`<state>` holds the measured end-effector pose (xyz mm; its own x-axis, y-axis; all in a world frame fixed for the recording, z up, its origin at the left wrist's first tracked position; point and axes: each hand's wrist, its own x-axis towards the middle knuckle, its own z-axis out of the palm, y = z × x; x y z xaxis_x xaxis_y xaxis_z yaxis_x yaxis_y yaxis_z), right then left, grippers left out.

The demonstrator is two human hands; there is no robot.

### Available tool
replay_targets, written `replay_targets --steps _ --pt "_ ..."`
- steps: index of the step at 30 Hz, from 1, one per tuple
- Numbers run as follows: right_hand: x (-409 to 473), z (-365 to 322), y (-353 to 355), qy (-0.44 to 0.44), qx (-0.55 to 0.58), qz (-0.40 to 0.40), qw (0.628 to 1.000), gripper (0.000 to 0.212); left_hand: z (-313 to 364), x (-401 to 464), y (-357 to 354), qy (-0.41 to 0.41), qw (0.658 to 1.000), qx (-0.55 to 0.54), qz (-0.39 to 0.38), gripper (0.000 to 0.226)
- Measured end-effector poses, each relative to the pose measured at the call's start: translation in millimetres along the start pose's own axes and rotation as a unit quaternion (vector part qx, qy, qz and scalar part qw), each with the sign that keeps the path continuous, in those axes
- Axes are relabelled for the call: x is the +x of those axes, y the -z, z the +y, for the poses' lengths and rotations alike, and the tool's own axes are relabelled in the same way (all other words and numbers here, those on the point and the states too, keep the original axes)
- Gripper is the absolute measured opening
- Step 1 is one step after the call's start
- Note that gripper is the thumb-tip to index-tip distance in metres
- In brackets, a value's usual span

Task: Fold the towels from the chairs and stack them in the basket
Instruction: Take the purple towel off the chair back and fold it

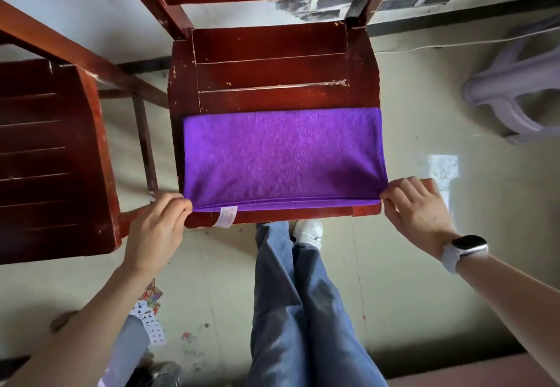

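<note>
Purple towel (pixel 283 156) folded flat on chair seat (pixel 272 62), left hand (pixel 154 232) pinching near-left corner, right hand (pixel 419 214) pinching near-right corner

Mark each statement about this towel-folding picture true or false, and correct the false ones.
1. The towel is purple. True.
2. The towel hangs over the chair's backrest. False: it lies flat on the seat.
3. The left hand and right hand each pinch a near corner of the towel. True.
4. A watch is on the left wrist. False: it is on the right wrist.
5. The towel's white label is near its right corner. False: it is nearer the left corner.
</note>
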<state>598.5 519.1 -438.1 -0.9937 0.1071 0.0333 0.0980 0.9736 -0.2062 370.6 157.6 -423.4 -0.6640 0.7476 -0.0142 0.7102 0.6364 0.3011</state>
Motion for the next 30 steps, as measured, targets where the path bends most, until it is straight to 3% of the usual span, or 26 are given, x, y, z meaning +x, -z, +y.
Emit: replay_targets --steps 8,17,24,26,30 --pt "1 -10 -15 0.013 -0.056 -0.057 0.997 0.010 -8 -3 -25 -0.024 0.995 0.050 -0.078 0.010" --pt "-3 -7 -29 0.030 -0.107 -0.108 0.988 0.015 -3 -7 -28 -0.056 0.991 0.062 -0.106 0.012" --pt "-4 -12 -30 0.000 -0.117 -0.153 0.981 0.012 4 -12 -46 -0.005 0.981 0.097 -0.167 0.023" --pt "-4 -13 -23 -0.012 -0.102 -0.146 0.984 0.016 3 -13 -41 -0.008 0.984 0.089 -0.157 0.008" --pt "9 -25 -16 -0.029 -0.065 -0.077 0.995 0.012 13 -1 -36 -0.008 0.993 0.075 -0.086 0.021"
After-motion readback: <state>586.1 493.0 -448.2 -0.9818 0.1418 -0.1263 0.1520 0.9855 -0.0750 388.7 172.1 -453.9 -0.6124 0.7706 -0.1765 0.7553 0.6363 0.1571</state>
